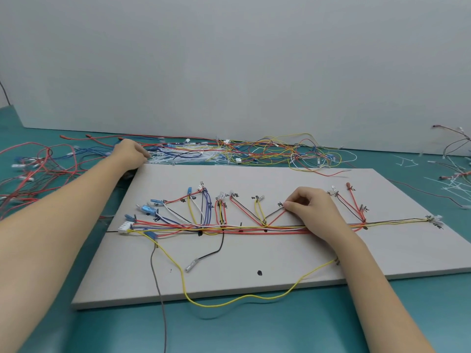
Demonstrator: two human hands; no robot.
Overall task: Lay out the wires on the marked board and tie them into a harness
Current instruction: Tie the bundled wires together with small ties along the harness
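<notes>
A grey marked board (pixel 254 284) lies on the teal table. Red, yellow, black, blue and white wires run along its middle line as a bundle (pixel 254 229), with branches fanning up to labelled marks. My right hand (pixel 313 210) rests on the board over the bundle, its fingertips pinching the end of a red and a black wire at a mark. My left hand (pixel 131 154) reaches past the board's far left corner to a heap of white cable ties (pixel 183 159); its fingers are curled at the heap and whether they hold a tie is hidden.
A white connector (pixel 125 228) sits at the bundle's left end. A long yellow wire (pixel 229 301) and a grey wire (pixel 160 289) hang over the board's near edge. Loose wires (pixel 280 151) pile along the wall, more at the left (pixel 38 169) and right (pixel 456 171).
</notes>
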